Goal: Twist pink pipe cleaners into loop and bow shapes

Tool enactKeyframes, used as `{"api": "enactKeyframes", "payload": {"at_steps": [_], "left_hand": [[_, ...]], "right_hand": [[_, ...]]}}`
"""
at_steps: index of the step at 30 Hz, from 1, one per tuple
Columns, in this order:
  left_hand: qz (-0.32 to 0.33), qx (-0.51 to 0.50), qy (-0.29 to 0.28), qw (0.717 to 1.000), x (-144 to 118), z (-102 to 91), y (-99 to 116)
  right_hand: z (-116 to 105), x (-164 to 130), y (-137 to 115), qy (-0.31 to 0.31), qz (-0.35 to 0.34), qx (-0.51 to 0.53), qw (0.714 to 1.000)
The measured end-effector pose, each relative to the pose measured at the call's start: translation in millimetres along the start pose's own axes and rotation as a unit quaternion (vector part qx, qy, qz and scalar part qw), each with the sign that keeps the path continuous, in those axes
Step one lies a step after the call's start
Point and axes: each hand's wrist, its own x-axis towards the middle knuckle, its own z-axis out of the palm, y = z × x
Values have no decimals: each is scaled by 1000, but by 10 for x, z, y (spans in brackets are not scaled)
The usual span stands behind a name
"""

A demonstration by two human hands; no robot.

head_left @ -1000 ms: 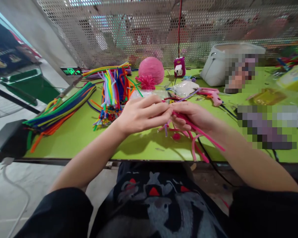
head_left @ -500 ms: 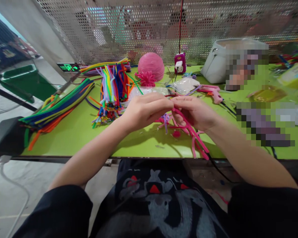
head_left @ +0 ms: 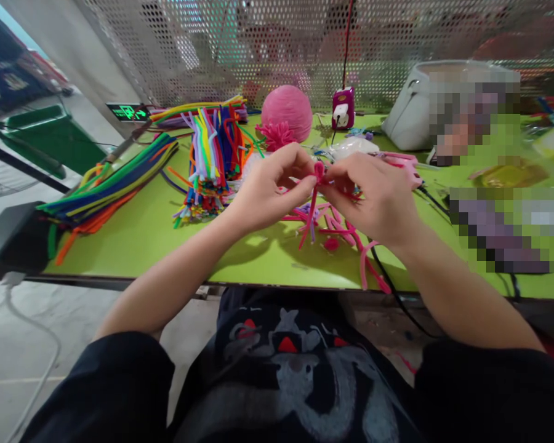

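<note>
- Here, the left hand (head_left: 263, 194) and the right hand (head_left: 373, 197) are meeting above the green desk (head_left: 133, 246), fingertips nearly touching.
- Both hands are pinching the top of a pink stem (head_left: 311, 206); the left fingers (head_left: 300, 184) are closing on it from one side, and the right fingers are closing on it from the other.
- The stem's upper end is showing as a small bend between the two pinches, while the rest is hanging down below the fingers towards the desk.
- Just under and behind the fingers, loose pink stems (head_left: 346, 237) are lying in a tangle, one curling to the desk's near edge below the right wrist.
- Beyond the fingers, a pink ball (head_left: 286, 107) is sitting beside a spiky pink pompom (head_left: 274, 134).
- Off to the left hand's side, a mixed-colour bundle (head_left: 210, 157) is lying, and further out a long bundle (head_left: 106, 191) is lying too.
- Past the right fingers, a pink glue gun (head_left: 409, 166) is partly hidden by the hand, and a white tub (head_left: 410, 111) is standing further back.
</note>
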Motion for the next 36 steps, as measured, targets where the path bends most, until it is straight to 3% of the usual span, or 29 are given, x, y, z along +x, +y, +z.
{"api": "enactKeyframes", "payload": {"at_steps": [3,5,8,11,17,20,27,36], "left_hand": [[-76,-102,6,992,12,27,-8],[-130,-184,9,974,18,58,19],[-217,-296,-33,930,26,92,79],[-275,-362,-79,887,33,91,111],[-304,-400,-57,862,11,102,98],[-299,-386,-34,872,-2,128,110],[-187,-274,5,944,26,135,166],[-171,-215,-7,961,20,85,130]], "right_hand": [[-11,15,-81,24,36,24,999],[-17,22,-149,39,100,89,990],[-24,37,-230,26,193,225,955],[-41,68,-273,6,236,327,915],[-106,133,-309,-47,309,442,841],[-120,137,-299,-57,338,456,821],[-115,113,-212,-66,387,423,817],[-88,128,-155,-46,311,415,854]]}}
